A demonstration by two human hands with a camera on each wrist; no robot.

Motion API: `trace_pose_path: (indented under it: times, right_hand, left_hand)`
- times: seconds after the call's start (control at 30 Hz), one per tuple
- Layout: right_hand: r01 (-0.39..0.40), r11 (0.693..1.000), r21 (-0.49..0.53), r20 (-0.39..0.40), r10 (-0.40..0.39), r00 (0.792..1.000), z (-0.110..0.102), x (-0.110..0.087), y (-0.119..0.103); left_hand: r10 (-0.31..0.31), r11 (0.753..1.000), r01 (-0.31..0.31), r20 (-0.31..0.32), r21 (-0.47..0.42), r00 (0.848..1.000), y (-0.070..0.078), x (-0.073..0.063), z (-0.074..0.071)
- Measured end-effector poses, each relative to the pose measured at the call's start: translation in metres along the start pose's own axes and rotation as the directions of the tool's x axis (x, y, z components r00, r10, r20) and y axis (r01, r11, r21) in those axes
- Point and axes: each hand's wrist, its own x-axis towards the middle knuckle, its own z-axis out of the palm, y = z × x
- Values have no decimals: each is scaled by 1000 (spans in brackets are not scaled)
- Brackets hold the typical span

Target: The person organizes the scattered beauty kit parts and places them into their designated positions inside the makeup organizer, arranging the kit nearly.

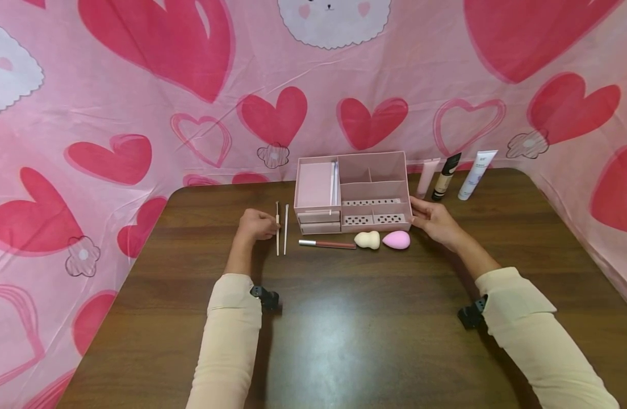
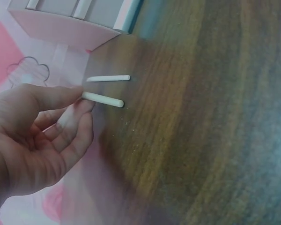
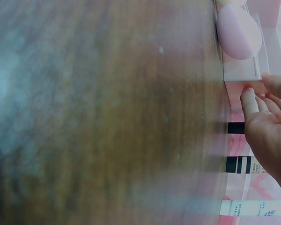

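With fingertips and thumb, my left hand (image 1: 259, 225) pinches a thin, pale-handled makeup brush (image 2: 103, 99). Beside it on the table lies a second slim white brush (image 1: 286, 229), roughly parallel. My right hand (image 1: 438, 223) rests its fingertips against the right side of a pink organizer (image 1: 318, 184), seen in the head view. The organizer has open compartments, small drawers at the left and dotted strips inside; pale sticks stand in a narrow slot. In the right wrist view, the fingers lie near the organizer's corner, close to a pink makeup sponge (image 3: 239, 33).
In front of the organizer lie a brown-and-white tube (image 1: 327, 244) and a cream sponge (image 1: 367, 240). Right of it stand a pink tube (image 1: 426, 178), a black-capped foundation bottle (image 1: 445, 179) and a white tube (image 1: 477, 175). Heart-patterned cloth (image 1: 288, 68) hangs behind the wooden table (image 1: 354, 329).
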Motion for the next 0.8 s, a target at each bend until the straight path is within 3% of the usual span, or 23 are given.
trace_pose_path:
  times: [0.3,0.8]
  right_hand:
    - [-7,1000,3,5,7,1000,1,1,-3]
    - [-4,1000,5,8,4,1000,0,-1,-1]
  left_hand:
    - [5,1000,-3,53,-30,999,7,0,-5]
    - [9,981,9,95,-194,995,27,-2,-6]
